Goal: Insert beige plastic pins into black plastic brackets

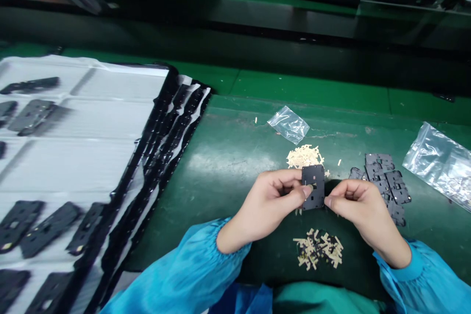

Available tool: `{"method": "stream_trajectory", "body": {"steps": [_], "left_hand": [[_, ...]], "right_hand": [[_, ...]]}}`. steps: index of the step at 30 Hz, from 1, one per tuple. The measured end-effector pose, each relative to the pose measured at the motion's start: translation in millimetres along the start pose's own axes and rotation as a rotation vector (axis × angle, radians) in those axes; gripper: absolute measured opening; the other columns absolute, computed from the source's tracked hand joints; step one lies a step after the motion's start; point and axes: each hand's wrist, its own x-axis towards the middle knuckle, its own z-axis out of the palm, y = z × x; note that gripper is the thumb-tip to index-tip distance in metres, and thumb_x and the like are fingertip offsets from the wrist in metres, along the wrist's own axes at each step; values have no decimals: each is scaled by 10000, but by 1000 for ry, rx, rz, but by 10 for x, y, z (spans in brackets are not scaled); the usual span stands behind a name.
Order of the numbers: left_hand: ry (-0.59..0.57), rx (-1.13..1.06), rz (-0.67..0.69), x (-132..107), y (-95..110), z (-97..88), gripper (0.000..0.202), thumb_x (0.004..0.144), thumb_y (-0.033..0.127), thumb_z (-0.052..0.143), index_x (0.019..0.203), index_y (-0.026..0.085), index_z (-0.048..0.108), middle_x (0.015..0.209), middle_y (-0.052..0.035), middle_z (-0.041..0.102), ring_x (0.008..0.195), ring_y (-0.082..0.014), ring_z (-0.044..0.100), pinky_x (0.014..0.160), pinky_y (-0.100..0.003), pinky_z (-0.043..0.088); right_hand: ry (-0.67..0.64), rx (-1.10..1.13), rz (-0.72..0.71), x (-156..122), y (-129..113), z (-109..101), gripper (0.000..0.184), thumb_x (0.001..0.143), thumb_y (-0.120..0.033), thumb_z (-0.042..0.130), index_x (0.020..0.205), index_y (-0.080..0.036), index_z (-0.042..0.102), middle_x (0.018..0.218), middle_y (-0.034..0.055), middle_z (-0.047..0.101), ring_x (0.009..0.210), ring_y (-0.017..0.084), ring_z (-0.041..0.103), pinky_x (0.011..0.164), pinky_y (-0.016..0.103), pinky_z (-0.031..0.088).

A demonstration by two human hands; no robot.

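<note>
1. Hands: two. Left hand [267,201] has one plate [318,196] clamped between thumb and fingers, held upright, its face toward the camera. Right hand [362,208]: thumb and forefinger drawn close at the plate's right edge; cannot tell whether they pinch anything.
2. Plate position: between the hands, over the table [228,162], partly in front of the upper pile [303,154].
3. Piles of bits: two. Upper one cream, too many to count; lower pile [318,249] mixes cream and dark bits. At least two strays: one left of the small bag, one right of the upper pile.
4. Bags, clear: two. Small bag [289,125] beyond the upper pile; large bag [441,164] at far right.
5. Black parts [397,187]: at least five, overlapping, just beyond the right hand.
6. Tray stack [91,117], at left: several layers. Roughly nine parts on top, blurred, some cut by the frame.
7. Edges: tray stack's right side slants down toward the left sleeve [191,265]. Lower pile sits near the table's front edge, between the forearms.
8. Room: widest stretch of table runs between tray stack and left hand. Right side tighter, with parts and large bag close together.
</note>
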Motion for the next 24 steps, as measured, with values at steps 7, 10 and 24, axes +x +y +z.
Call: {"method": "stream_trajectory", "body": {"steps": [7,10,24], "left_hand": [[-20,-83,-27,12,9,-21,136,849,241,689,756,146,719,577,11,629,518,-100,530,548,-221,425],[-15,-90,-29,18,13,-39,116,838,230,697,762,148,728,572,16,628,512,-96,541,546,-213,425],[1,-102,-3,5,-71,-8,133,864,281,722,854,148,727,631,10,632,550,-103,539,549,-220,435]], "right_hand": [[-7,-18,-26,-23,13,12,179,590,-315,792,549,-185,677,537,-2,626,513,98,472,507,244,349],[0,-49,-83,-31,37,-2,183,615,-323,798,594,-188,676,551,-12,607,518,101,460,502,247,335],[-130,-79,-156,-69,102,-2,228,755,-377,792,693,-176,703,603,-31,562,552,94,421,523,245,315]]}}
